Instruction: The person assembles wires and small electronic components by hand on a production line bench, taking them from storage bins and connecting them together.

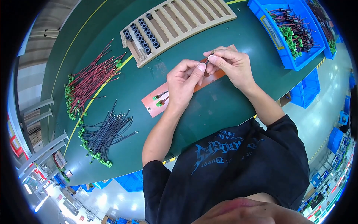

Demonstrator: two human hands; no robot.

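Above a long copper-coloured board (153, 108) my hands meet, fingertips close together. My left hand (184, 80) is closed in a pinch on thin dark wires (207, 60). Thumb and fingers of my right hand (233, 67) pinch the same wires just beside it; their exact ends are mostly covered by my fingers. Two green connectors (160, 103) lie at the board's left end, with short lengths of wire running from them toward my left hand. Whether these are the wires I hold is hidden under the hand.
Red wires (93, 80) with green connectors lie fanned out on the green table (212, 115) at left, black wires (110, 127) nearer. A slotted beige rack (167, 31) holding dark cylindrical parts (143, 33) stands at the back. A blue bin (296, 63) at right contains wired parts.
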